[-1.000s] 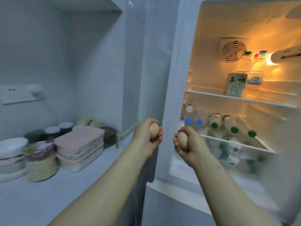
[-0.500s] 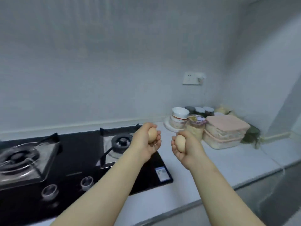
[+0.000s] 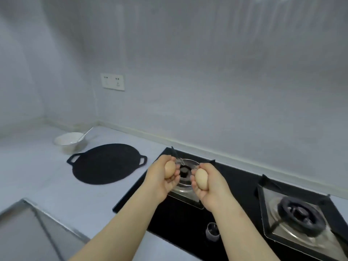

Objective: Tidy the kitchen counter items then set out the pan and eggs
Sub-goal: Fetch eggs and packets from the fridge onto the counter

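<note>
Over hob [image 3: 178,221], left egg [image 3: 170,169], right egg [image 3: 201,179], both near-upright.

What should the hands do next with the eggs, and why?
Probably carry both left and lay them on the counter by the pan. The left hand grips one egg, the right hand the other egg, over the stove; the pan lies there already.

Nothing legible is showing: no words, brand names, labels or numbers. The white wall socket [image 3: 112,81] in the upper left of the frame is carrying a few small dark marks, but they are too blurred to read as letters or signs.
</note>
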Motion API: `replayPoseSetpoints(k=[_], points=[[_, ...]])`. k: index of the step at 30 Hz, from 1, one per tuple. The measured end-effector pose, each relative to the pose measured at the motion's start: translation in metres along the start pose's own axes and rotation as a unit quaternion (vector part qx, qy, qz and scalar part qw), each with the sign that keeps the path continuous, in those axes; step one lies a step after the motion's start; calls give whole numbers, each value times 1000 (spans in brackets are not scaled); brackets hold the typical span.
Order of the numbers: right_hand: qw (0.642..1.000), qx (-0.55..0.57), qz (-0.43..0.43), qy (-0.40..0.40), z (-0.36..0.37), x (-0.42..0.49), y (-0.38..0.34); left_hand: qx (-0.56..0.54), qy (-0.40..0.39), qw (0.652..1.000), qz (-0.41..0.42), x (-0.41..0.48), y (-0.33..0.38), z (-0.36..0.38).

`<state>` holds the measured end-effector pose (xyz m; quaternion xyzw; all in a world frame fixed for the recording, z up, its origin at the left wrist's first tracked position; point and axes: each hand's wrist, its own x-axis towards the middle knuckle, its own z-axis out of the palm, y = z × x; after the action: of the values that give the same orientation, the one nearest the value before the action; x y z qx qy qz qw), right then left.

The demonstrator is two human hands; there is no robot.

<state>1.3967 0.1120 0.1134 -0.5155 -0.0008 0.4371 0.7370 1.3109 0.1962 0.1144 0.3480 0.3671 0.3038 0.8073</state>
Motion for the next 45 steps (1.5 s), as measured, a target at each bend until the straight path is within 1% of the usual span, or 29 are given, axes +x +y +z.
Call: replayPoseSetpoints(k=[1, 3, 7, 9, 12, 17, 22, 25, 29, 35, 41, 45], points=[[1000, -16, 18, -20, 20, 7, 10, -14, 30, 999, 12, 5, 10, -19], [998, -28, 36, -35, 40, 16, 22, -10, 69, 997, 13, 10, 18, -42], [992, -65, 76, -81, 86, 37, 43, -30, 130, 990, 52, 24, 45, -85], [988, -83, 91, -94, 106, 47, 55, -37, 153, 985, 65, 31, 56, -105], [982, -103, 112, -108, 140, 61, 79, -17, 180, 981, 69, 43, 74, -139], [972, -135, 146, -122, 219, 84, 134, -3, 213, 974, 74, 74, 121, -219], [974, -125, 159, -105, 307, 106, 193, 15, 217, 974, 56, 111, 176, -305], [975, -119, 159, -96, 367, 114, 229, 31, 207, 977, 44, 129, 216, -355], [977, -107, 160, -91, 421, 124, 258, 59, 189, 979, 49, 149, 253, -400], [978, -118, 157, -72, 471, 142, 294, 66, 195, 978, 36, 180, 280, -451], [975, -107, 188, -55, 496, 168, 323, 68, 223, 972, -15, 213, 282, -496], [972, -131, 188, -51, 510, 194, 333, 107, 201, 974, -15, 240, 284, -514]])
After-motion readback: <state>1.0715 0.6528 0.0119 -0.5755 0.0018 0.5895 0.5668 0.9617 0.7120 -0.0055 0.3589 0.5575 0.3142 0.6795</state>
